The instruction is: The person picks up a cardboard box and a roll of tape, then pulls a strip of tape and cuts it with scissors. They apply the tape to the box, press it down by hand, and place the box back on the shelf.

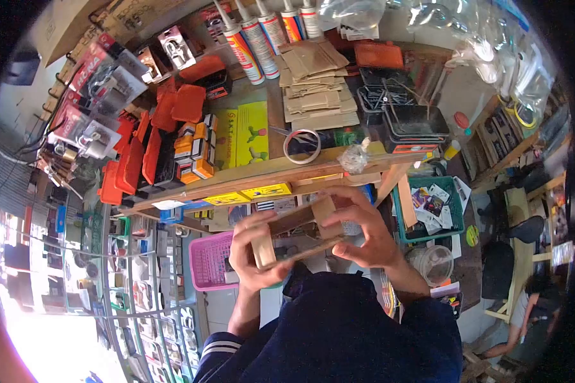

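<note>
Between my two hands is a small brown cardboard box (326,217), held up in front of my chest with its top open so that I look into it. My left hand (244,255) grips its left end, fingers over the far side and thumb along the near edge. At the right end my right hand (367,233) holds it, with fingers on the end panel and the thumb by the near corner. Beyond the hands, a stack of flat cardboard pieces (319,86) lies on the wooden counter (262,167).
On the counter stand sealant tubes (243,51), orange-lidded boxes (131,159), a tape roll (301,147) and a black tray of screws (393,99). Below are a pink basket (201,262) and a green basket (457,204). Another person (524,319) bends down at far right.
</note>
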Action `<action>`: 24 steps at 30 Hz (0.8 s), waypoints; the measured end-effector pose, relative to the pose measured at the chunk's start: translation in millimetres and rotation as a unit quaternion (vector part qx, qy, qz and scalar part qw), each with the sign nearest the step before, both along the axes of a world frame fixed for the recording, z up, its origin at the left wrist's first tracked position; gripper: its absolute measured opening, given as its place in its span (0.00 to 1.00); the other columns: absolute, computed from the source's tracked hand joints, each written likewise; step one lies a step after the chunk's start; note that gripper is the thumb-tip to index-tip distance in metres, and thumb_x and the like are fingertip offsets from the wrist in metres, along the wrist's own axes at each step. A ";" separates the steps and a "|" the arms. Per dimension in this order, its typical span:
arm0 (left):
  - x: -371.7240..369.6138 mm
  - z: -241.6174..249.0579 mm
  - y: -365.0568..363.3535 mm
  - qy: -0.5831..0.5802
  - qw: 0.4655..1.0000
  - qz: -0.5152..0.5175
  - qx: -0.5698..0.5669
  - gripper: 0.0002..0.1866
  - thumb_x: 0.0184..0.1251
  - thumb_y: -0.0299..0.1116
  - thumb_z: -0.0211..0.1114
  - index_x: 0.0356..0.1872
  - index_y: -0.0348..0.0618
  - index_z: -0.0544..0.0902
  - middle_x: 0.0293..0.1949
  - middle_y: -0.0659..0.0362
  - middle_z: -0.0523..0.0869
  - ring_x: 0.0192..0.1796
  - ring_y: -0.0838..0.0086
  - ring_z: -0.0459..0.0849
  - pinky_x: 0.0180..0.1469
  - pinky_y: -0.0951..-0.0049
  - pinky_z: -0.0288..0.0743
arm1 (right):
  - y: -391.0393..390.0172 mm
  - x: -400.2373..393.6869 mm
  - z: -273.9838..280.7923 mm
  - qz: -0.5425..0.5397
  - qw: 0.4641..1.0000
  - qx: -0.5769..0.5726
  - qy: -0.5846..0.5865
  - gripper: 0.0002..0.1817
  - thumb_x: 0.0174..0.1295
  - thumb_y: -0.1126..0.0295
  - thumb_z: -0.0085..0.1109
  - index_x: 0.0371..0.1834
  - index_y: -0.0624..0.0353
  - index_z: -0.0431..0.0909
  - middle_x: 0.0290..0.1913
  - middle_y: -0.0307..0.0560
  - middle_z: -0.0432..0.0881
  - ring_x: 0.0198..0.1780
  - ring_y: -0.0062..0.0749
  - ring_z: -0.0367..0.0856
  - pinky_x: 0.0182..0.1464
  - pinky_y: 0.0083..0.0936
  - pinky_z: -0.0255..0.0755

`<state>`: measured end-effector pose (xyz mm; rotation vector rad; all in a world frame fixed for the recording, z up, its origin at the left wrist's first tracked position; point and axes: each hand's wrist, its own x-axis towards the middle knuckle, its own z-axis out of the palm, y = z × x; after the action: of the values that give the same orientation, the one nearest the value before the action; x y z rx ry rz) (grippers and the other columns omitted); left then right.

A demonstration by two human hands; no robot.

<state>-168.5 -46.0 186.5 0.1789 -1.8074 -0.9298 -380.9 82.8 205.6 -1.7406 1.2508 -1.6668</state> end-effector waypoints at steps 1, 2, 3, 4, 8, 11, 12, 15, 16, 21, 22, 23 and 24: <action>-0.8 1.3 1.6 0.022 0.999 -0.024 -0.042 0.37 0.51 0.43 0.83 0.58 0.40 0.72 0.54 0.41 0.82 0.56 0.54 0.82 0.59 0.53 0.77 | -1.3 3.7 -3.7 0.004 1.000 0.000 0.001 0.19 0.64 0.58 0.66 0.48 0.63 0.81 0.67 0.58 0.72 0.68 0.47 0.72 0.68 0.42 0.65; -2.9 -3.2 6.4 0.061 0.997 -0.025 -0.037 0.40 0.50 0.40 0.84 0.58 0.45 0.66 0.53 0.39 0.82 0.53 0.52 0.83 0.55 0.50 0.80 | -1.8 7.7 -8.8 -0.001 1.000 -0.004 -0.022 0.19 0.65 0.61 0.66 0.50 0.63 0.77 0.66 0.59 0.72 0.66 0.47 0.73 0.67 0.42 0.67; -1.1 -3.4 7.2 0.061 0.997 -0.022 -0.037 0.40 0.50 0.40 0.84 0.58 0.45 0.66 0.53 0.39 0.82 0.53 0.52 0.83 0.55 0.50 0.80 | -1.6 11.9 -13.7 -0.007 0.999 -0.006 -0.045 0.19 0.65 0.63 0.66 0.52 0.63 0.73 0.65 0.61 0.72 0.65 0.46 0.74 0.66 0.43 0.68; 0.0 -2.3 8.0 0.064 0.993 -0.013 -0.096 0.41 0.50 0.39 0.84 0.60 0.46 0.65 0.53 0.39 0.82 0.53 0.51 0.83 0.54 0.50 0.80 | -2.1 17.4 -17.0 -0.003 0.999 -0.006 -0.045 0.19 0.65 0.63 0.66 0.52 0.63 0.73 0.65 0.61 0.72 0.65 0.46 0.74 0.66 0.43 0.68; 0.7 11.0 22.4 0.077 0.979 0.026 -0.190 0.32 0.48 0.35 0.83 0.52 0.45 0.72 0.51 0.43 0.84 0.51 0.50 0.84 0.49 0.53 0.84 | -7.2 36.8 -27.0 0.039 0.967 -0.060 -0.246 0.25 0.64 0.74 0.64 0.60 0.59 0.62 0.62 0.59 0.74 0.64 0.42 0.74 0.69 0.42 0.65; 1.9 7.7 26.6 0.082 0.973 0.050 -0.210 0.24 0.45 0.34 0.82 0.42 0.44 0.78 0.49 0.47 0.86 0.49 0.50 0.85 0.44 0.56 0.85 | -5.6 47.0 -23.0 0.025 0.956 -0.080 -0.281 0.24 0.64 0.75 0.63 0.61 0.59 0.63 0.61 0.60 0.75 0.63 0.41 0.75 0.68 0.42 0.65; 4.1 7.5 27.0 0.067 0.975 0.053 -0.204 0.24 0.45 0.34 0.82 0.42 0.44 0.78 0.49 0.47 0.86 0.48 0.50 0.85 0.45 0.56 0.85 | -3.9 49.1 -20.1 0.007 0.952 -0.085 -0.293 0.21 0.65 0.74 0.63 0.58 0.59 0.67 0.60 0.59 0.76 0.62 0.41 0.75 0.68 0.42 0.66; 8.9 6.6 25.3 0.042 0.978 0.053 -0.199 0.24 0.46 0.35 0.82 0.43 0.44 0.78 0.49 0.46 0.86 0.47 0.50 0.86 0.45 0.56 0.85 | 3.2 33.6 -20.4 -0.030 0.994 -0.062 -0.087 0.13 0.66 0.70 0.64 0.50 0.60 0.75 0.61 0.59 0.77 0.62 0.41 0.76 0.66 0.41 0.68; 9.3 5.1 24.8 0.033 0.978 0.050 -0.198 0.24 0.46 0.35 0.82 0.43 0.43 0.78 0.49 0.46 0.85 0.47 0.50 0.86 0.46 0.56 0.85 | 4.4 34.8 -19.9 -0.032 0.994 -0.063 -0.087 0.13 0.66 0.70 0.64 0.50 0.60 0.75 0.61 0.59 0.77 0.62 0.41 0.76 0.66 0.41 0.68; 8.5 -4.5 21.3 0.017 0.995 0.004 -0.103 0.27 0.48 0.37 0.82 0.47 0.41 0.78 0.57 0.38 0.78 0.53 0.48 0.84 0.51 0.52 0.84 | 9.4 36.8 -21.7 -0.081 0.989 -0.093 -0.088 0.21 0.63 0.56 0.72 0.49 0.59 0.81 0.58 0.59 0.80 0.59 0.45 0.81 0.60 0.40 0.74; 7.2 -3.6 19.9 -0.004 0.997 -0.022 -0.075 0.29 0.49 0.39 0.82 0.50 0.41 0.77 0.60 0.36 0.75 0.56 0.46 0.83 0.54 0.50 0.83 | 10.8 35.1 -23.1 -0.082 0.988 -0.091 -0.089 0.21 0.63 0.56 0.72 0.49 0.59 0.81 0.58 0.59 0.80 0.59 0.45 0.81 0.60 0.40 0.74; 6.0 -6.1 19.7 -0.004 0.997 -0.023 -0.074 0.29 0.49 0.39 0.82 0.50 0.41 0.77 0.60 0.36 0.75 0.56 0.46 0.83 0.54 0.50 0.83 | 12.3 32.5 -24.5 -0.077 0.990 -0.098 -0.062 0.25 0.62 0.52 0.72 0.50 0.62 0.80 0.59 0.61 0.78 0.59 0.44 0.80 0.60 0.39 0.74; 4.2 -10.6 19.1 -0.003 0.997 -0.057 -0.048 0.32 0.49 0.39 0.82 0.53 0.41 0.75 0.63 0.35 0.71 0.58 0.46 0.82 0.56 0.49 0.82 | 13.4 30.4 -25.5 -0.073 0.991 -0.104 -0.034 0.29 0.62 0.49 0.72 0.51 0.64 0.79 0.60 0.64 0.76 0.58 0.44 0.79 0.61 0.38 0.74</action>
<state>-164.3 -26.9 175.9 0.0172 -1.8790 -0.9194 -350.5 96.2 180.1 -1.7277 1.2381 -1.9867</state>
